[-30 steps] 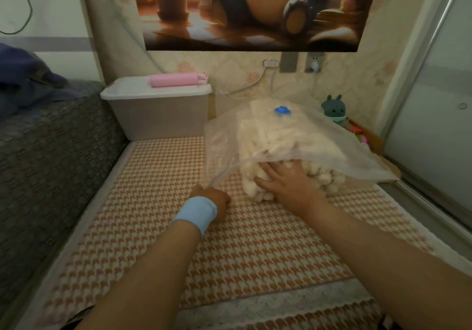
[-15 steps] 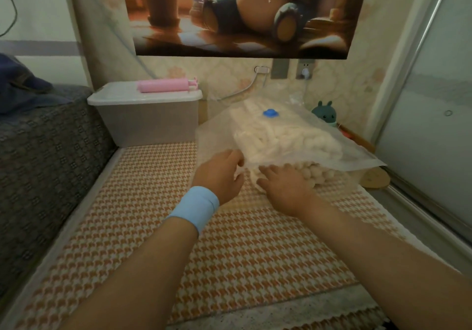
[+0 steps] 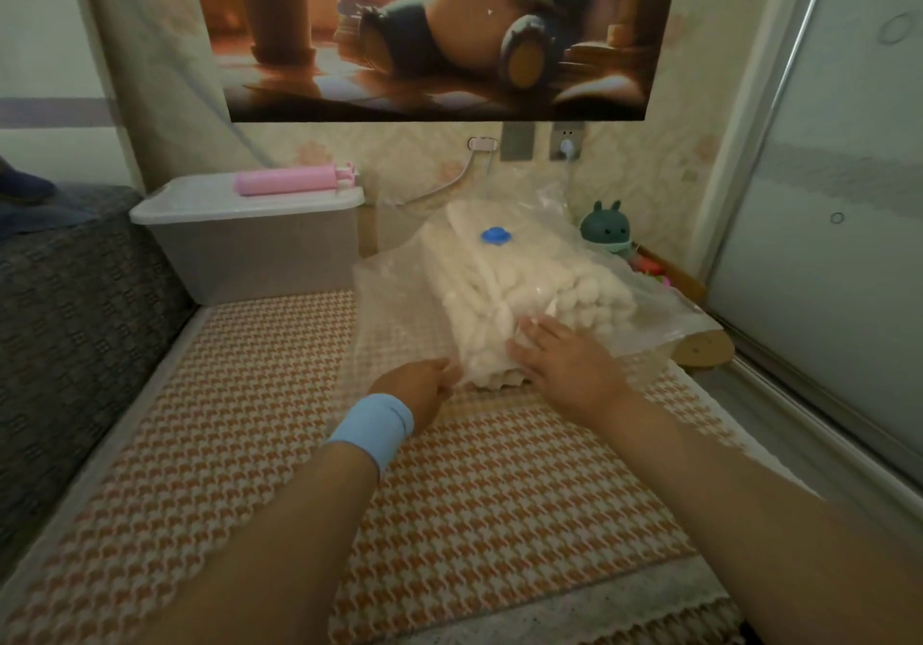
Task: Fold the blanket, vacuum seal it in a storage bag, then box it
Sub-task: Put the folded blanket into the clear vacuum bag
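Both hands on bagged blanket [image 3: 519,295]: left hand [image 3: 419,390], right hand [image 3: 564,360].

left hand [image 3: 424,387] pinches bag [image 3: 399,305] | right hand [image 3: 564,362] flat on blanket [image 3: 524,295]

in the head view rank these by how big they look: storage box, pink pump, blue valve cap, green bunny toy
1. Storage box, clearly largest.
2. Pink pump, long but thin.
3. Green bunny toy; shorter and bulkier than the pump, so these two are close.
4. Blue valve cap, smallest.
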